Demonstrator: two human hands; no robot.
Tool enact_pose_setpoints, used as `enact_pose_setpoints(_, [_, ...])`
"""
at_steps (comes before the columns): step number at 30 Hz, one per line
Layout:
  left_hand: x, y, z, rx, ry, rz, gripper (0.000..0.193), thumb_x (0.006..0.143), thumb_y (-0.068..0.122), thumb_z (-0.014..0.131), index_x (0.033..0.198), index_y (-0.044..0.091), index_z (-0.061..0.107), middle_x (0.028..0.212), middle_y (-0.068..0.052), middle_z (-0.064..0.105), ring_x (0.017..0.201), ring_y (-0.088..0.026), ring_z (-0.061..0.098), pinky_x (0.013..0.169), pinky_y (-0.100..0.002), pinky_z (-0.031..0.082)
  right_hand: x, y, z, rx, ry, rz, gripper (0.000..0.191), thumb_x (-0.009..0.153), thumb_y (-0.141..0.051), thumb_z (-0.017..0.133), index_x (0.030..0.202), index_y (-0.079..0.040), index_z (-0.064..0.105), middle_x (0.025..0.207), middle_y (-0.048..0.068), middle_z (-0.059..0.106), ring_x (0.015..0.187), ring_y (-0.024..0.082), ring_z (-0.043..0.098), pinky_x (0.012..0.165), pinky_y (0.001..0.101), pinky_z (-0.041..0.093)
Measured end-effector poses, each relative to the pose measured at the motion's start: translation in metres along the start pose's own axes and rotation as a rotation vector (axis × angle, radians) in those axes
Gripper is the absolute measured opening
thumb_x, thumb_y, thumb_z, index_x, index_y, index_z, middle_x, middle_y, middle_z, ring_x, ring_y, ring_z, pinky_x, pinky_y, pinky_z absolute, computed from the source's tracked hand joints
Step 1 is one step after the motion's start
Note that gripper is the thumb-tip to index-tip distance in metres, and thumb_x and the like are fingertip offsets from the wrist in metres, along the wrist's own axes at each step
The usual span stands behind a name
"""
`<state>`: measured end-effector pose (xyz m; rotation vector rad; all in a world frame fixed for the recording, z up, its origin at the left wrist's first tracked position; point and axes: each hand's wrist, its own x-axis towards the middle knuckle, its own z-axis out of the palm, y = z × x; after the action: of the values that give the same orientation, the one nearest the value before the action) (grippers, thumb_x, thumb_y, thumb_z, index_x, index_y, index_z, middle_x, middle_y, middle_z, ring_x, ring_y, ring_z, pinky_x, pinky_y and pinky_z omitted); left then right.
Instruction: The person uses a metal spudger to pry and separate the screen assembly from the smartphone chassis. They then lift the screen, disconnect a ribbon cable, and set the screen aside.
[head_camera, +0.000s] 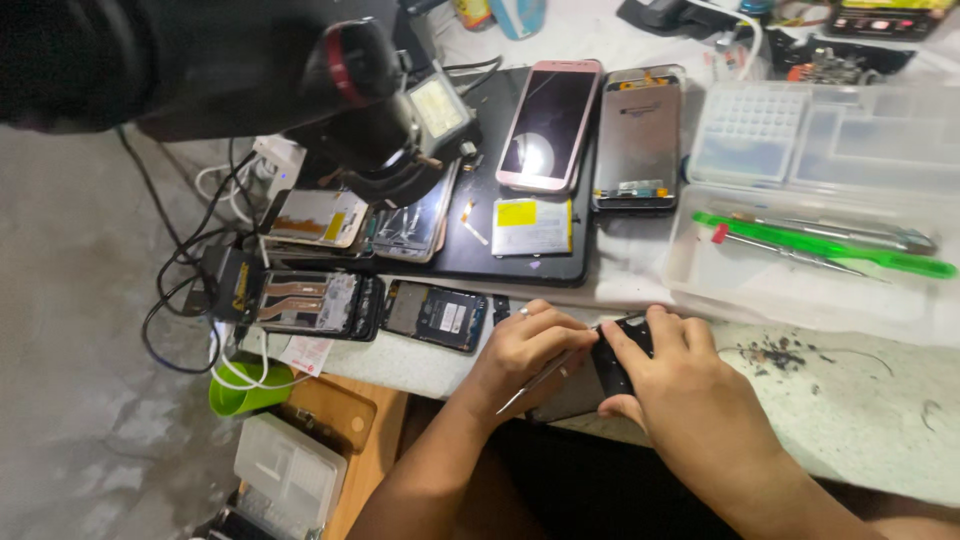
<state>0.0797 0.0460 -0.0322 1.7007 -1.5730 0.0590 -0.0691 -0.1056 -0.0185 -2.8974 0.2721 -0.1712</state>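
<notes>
At the near table edge the right hand (680, 385) clamps a dark phone part (612, 362) lying between both hands, while the left hand (525, 350) pinches a thin metal tool (535, 385) slanting up toward it, with opened phones (435, 315) and a pink phone (550, 122) beyond.

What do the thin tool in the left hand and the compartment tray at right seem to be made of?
Thin tool in the left hand: probably bare metal, slim with a silvery glint. Compartment tray: likely clear, slightly frosted plastic; the green-handled tool shows through it.
</notes>
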Motion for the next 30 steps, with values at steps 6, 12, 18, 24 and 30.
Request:
enact_pose_setpoints(6, [0.000,0.004,-0.002,0.037,0.001,0.030,0.027,0.078,-0.003,0.081,0.102,0.004,0.069,0.103,-0.009,0.071,0.089,-0.028,0.068,0.079,-0.037,0.057,0.007,-0.007,-0.017,0.010,-0.084,0.029,0.088,0.064,-0.050,0.077,0.141,-0.012,0.057,0.126,0.012,0.057,0.114,0.030,0.057,0.080,0.0334,0.058])
enact_pose_setpoints(12, [0.002,0.006,-0.001,0.076,-0.007,0.036,0.021,0.083,-0.002,0.080,0.098,0.003,0.067,0.105,-0.009,0.071,0.092,-0.028,0.069,0.080,-0.036,0.058,0.006,-0.006,-0.016,0.006,-0.134,0.049,0.090,0.066,-0.053,0.076,0.140,-0.005,0.054,0.128,0.012,0.056,0.117,0.029,0.056,0.082,0.0311,0.058])
enact_pose_setpoints(18, [0.002,0.008,0.003,0.145,-0.007,0.031,0.016,0.088,-0.001,0.079,0.095,0.003,0.065,0.105,-0.009,0.073,0.089,-0.025,0.069,0.078,-0.034,0.057,0.001,0.003,0.008,-0.047,-0.032,0.000,0.102,0.067,-0.063,0.073,0.140,0.005,0.054,0.124,0.012,0.060,0.118,0.025,0.059,0.092,0.0292,0.057])
enact_pose_setpoints(24, [0.003,0.013,0.001,0.160,-0.017,0.014,0.015,0.088,0.000,0.078,0.096,0.002,0.065,0.106,-0.009,0.072,0.090,-0.027,0.068,0.079,-0.036,0.057,-0.003,0.005,0.016,-0.043,0.020,-0.006,0.091,0.066,-0.057,0.075,0.138,-0.005,0.058,0.129,0.016,0.059,0.118,0.031,0.058,0.088,0.0327,0.058])
enact_pose_setpoints(30, [0.003,0.013,0.001,0.179,-0.033,0.013,0.013,0.090,0.001,0.077,0.097,0.002,0.065,0.108,-0.010,0.072,0.093,-0.027,0.068,0.080,-0.037,0.056,0.001,0.001,0.002,-0.009,0.020,-0.007,0.089,0.066,-0.055,0.076,0.137,-0.004,0.058,0.131,0.016,0.058,0.117,0.031,0.058,0.085,0.0331,0.058])
